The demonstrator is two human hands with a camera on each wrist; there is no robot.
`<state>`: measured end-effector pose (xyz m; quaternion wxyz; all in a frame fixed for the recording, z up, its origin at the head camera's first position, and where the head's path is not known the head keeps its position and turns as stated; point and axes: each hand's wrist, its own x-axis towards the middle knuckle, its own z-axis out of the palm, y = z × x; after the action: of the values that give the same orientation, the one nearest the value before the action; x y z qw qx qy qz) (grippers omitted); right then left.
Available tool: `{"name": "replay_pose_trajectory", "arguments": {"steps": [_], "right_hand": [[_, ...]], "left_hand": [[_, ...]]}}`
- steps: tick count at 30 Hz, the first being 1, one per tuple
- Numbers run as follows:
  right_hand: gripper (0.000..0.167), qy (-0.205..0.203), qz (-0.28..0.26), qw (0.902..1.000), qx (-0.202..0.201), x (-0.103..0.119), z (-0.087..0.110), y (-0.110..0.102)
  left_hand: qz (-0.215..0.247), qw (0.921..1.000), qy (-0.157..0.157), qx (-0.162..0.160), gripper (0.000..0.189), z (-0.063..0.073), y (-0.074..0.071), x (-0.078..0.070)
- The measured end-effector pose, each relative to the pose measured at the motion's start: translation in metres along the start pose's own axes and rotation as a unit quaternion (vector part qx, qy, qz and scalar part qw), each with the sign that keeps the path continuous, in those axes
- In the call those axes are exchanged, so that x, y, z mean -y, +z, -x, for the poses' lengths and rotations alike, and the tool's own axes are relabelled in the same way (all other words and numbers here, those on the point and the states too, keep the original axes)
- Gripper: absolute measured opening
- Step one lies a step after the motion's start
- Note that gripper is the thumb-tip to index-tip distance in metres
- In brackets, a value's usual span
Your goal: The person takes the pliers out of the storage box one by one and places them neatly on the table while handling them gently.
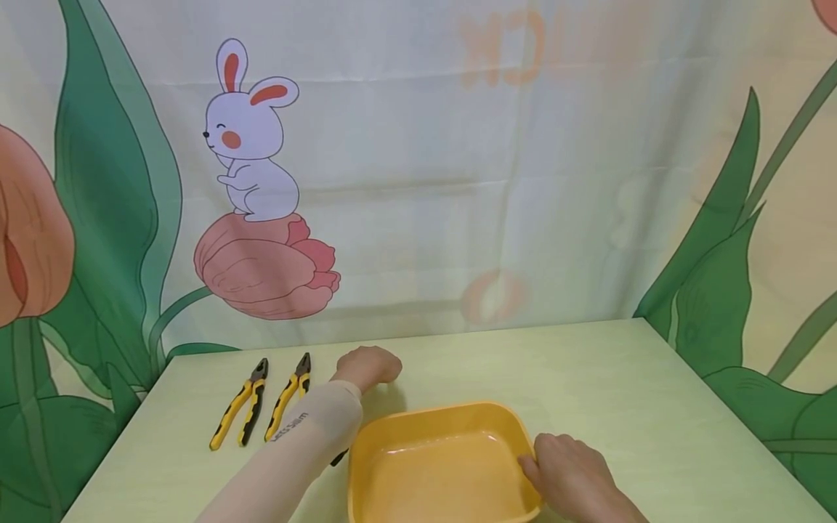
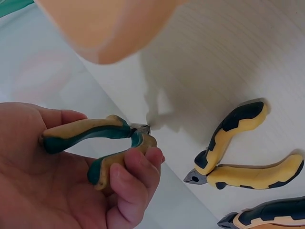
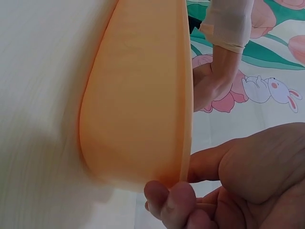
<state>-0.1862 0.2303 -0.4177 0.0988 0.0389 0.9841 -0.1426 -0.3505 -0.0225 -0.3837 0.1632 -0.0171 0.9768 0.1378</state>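
Note:
My left hand (image 1: 369, 367) is past the far left corner of the yellow tray (image 1: 451, 468), near the table's back edge. In the left wrist view its fingers curl round a handle of small pliers with green and tan grips (image 2: 86, 132); the handles are spread and the metal tip is short. The head view hides these pliers behind the hand. At the tray's right side, my right hand (image 1: 572, 468) pinches the rim, thumb inside and fingers outside. The tray's bare floor shows.
Two yellow-and-black pliers, one pair (image 1: 251, 403) further left and another (image 1: 290, 396) partly behind my left sleeve (image 1: 294, 443), lie on the pale table (image 1: 588, 378). A dark handle tip (image 1: 338, 459) shows beside the tray. A printed curtain (image 1: 405, 181) hangs behind.

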Motion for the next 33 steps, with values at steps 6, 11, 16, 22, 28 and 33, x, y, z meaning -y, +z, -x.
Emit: {"name": "replay_pose_trajectory", "arguments": {"steps": [6, 11, 16, 22, 28, 33], "right_hand": [[0.036, 0.008, -0.003, 1.0, 0.003, 0.0017, 0.0009, -0.0017], [0.033, 0.008, 0.0, 1.0, -0.002, 0.0009, 0.0013, -0.0025], [0.03, 0.016, 0.001, 0.9998, 0.011, 0.0015, 0.0007, -0.0023], [0.031, 0.011, 0.006, 0.9999, 0.011, 0.0018, 0.0008, -0.002], [0.032, -0.002, 0.002, 1.0, 0.001, 0.0003, 0.0024, -0.0023], [0.032, -0.006, 0.0, 1.0, -0.002, -0.001, 0.0025, -0.0019]], "left_hand": [[0.012, 0.9999, 0.002, 0.005, 0.034, -0.0002, 0.0016, -0.0002], [-0.003, 0.9999, 0.007, 0.008, 0.033, -0.0004, 0.0023, -0.0024], [-0.034, 0.9986, 0.039, 0.013, 0.031, -0.0011, 0.0025, -0.0011], [-0.045, 0.9968, 0.064, 0.015, 0.029, -0.0031, 0.003, 0.0028], [-0.021, 0.9979, 0.059, 0.015, 0.032, -0.0066, 0.0064, 0.0046], [0.028, 0.9989, 0.037, 0.008, 0.029, -0.0024, 0.0087, 0.0052]]}}
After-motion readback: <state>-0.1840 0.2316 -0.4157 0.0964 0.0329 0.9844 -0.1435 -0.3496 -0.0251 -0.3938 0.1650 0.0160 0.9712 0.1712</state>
